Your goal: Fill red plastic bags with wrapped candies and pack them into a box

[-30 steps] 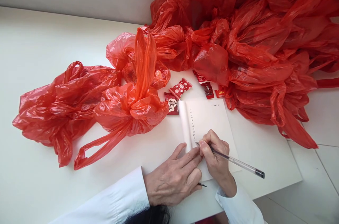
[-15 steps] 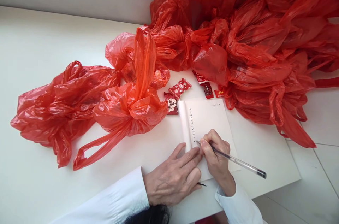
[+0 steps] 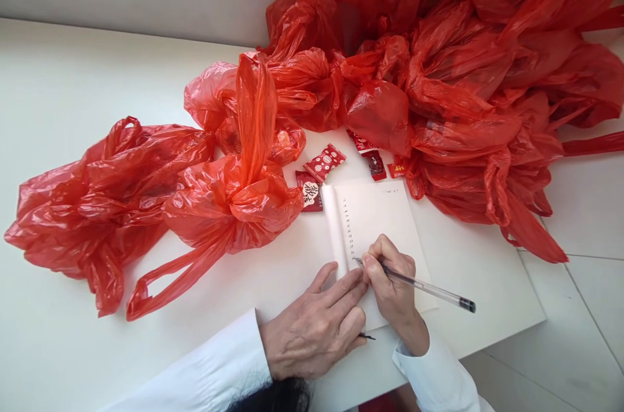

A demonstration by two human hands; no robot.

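A clear-barrelled pen [image 3: 429, 288] with a dark end is pinched in my right hand [image 3: 392, 279]. Its tip touches the white page of an open notepad [image 3: 385, 220], at the foot of a column of small handwritten numbers. Across the lower left of the page lies my left hand [image 3: 316, 327], palm down with fingers stretched out, its fingertips close to the right hand. A thin dark thing [image 3: 366, 336] pokes out from beneath its little-finger side; I cannot make out what it is. Small red wrapped sweets [image 3: 325, 162] lie just beyond the notepad.
Knotted red plastic bags [image 3: 234, 201] cover the left and middle of the white table [image 3: 58, 87]. A larger heap of red bags [image 3: 468, 93] fills the back right and hangs over the table's right edge. Dark hair [image 3: 277, 396] shows at the bottom.
The pen has moved slightly at the bottom of the column, and its last figure looks fuller. My left hand stays on the page. The whole view has shifted a little.
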